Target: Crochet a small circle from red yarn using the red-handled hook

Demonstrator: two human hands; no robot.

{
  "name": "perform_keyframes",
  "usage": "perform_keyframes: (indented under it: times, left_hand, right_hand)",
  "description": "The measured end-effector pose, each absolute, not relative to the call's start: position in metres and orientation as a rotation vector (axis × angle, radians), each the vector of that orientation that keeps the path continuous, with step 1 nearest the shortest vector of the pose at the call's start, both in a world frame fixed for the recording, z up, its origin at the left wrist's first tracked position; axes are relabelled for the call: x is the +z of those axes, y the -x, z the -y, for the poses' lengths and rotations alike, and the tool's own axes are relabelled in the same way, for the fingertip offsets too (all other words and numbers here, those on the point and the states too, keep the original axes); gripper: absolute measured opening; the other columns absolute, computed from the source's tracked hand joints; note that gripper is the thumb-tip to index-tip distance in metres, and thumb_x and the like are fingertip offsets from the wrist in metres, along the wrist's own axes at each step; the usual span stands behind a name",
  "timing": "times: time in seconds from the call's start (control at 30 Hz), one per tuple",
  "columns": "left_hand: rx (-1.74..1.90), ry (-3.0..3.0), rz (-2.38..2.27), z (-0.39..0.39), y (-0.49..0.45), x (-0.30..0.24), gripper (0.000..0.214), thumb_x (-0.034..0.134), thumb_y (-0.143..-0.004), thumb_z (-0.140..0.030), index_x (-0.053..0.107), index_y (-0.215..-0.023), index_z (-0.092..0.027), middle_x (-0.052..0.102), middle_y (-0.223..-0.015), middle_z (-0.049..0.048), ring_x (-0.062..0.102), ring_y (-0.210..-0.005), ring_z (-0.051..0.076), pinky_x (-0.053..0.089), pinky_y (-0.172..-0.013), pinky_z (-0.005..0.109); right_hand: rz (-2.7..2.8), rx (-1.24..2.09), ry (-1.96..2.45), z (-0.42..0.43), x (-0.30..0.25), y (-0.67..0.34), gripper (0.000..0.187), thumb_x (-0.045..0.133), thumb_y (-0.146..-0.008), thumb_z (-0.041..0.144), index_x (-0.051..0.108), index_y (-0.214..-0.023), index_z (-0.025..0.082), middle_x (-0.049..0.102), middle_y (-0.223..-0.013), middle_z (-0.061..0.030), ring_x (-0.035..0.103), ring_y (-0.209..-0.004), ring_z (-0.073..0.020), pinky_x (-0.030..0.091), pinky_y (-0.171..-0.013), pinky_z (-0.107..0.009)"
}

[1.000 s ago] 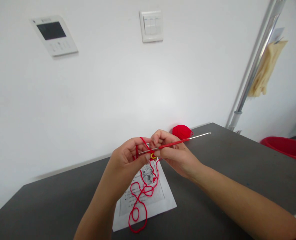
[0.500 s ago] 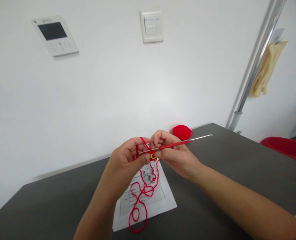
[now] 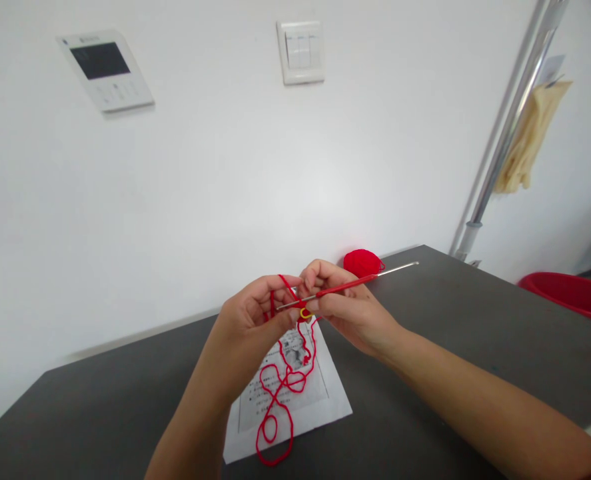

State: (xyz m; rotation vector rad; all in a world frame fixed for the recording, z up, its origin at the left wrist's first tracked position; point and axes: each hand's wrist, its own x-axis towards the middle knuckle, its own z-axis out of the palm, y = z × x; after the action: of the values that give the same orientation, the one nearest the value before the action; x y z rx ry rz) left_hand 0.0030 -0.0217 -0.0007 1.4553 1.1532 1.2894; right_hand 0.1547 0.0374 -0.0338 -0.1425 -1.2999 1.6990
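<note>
My right grip pinches the hook, apparently for steering, while my left grip, draped with yarn probably for tension, pinches the stitches right at the hook's shaft.

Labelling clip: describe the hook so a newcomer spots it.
Above the dark table, find the right hand. It grips the hook, slanting up rightward. Unlike the round red yarn ball behind, it's straight, red-handled, metal at both ends.
</note>
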Motion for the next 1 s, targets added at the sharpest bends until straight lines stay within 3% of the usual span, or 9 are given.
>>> perform_keyframes:
  times: [0.53, 1.0]
  left_hand:
    - [1.265, -1.349, -1.044, 0.0172, -0.0004, -0.0018, 0.023, 0.081, -0.072, -0.017, 0.076, -0.095, -0.020, 0.071, -0.075, -0.0002, 0.065, -0.072, 0.012, 0.053, -0.069, 0.021]
    - [1.279, -1.329, -1.027, 0.0172, -0.0019, 0.0002, 0.024, 0.083, -0.070, -0.017, 0.077, -0.093, -0.018, 0.070, -0.073, -0.0004, 0.064, -0.070, 0.012, 0.053, -0.067, 0.021]
  right_hand:
    - [1.251, 1.758, 0.146, -0.0349, -0.0321, -0.1559, 0.018, 0.065, -0.066, 0.008, 0.057, -0.077, 0.019, 0.056, -0.065, 0.0063, 0.049, -0.059, -0.0083, 0.035, -0.059, -0.023]
    - [1.253, 1.774, 0.078, -0.0373, -0.0347, -0.1548, 0.020, 0.069, -0.068, 0.005, 0.058, -0.079, 0.018, 0.060, -0.066, 0.0069, 0.055, -0.058, -0.0069, 0.040, -0.057, -0.020]
